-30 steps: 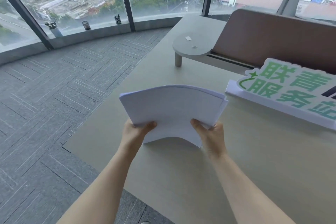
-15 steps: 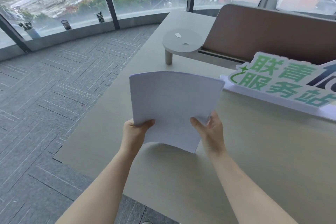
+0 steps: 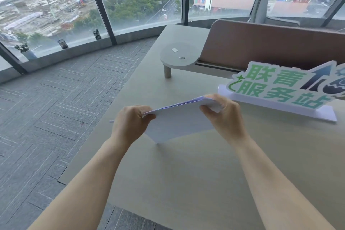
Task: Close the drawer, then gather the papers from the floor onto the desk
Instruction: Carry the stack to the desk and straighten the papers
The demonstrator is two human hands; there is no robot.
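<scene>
left hand (image 3: 130,123) and right hand (image 3: 222,115) both pinched tight on opposite edges of the papers (image 3: 179,119). stack tilted, lowest corner touching the desk (image 3: 205,173), near the green-lettered sign (image 3: 280,87).

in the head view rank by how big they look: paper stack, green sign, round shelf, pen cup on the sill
1. green sign
2. paper stack, close behind the sign
3. round shelf
4. pen cup
The cup stands far from the camera, so only its apparent size counts.

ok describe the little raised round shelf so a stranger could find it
Start at the beige desk and follow it toward the windows. Beside the brown divider panel sits the grey round shelf, the only thing raised on a short peg leg.
</scene>
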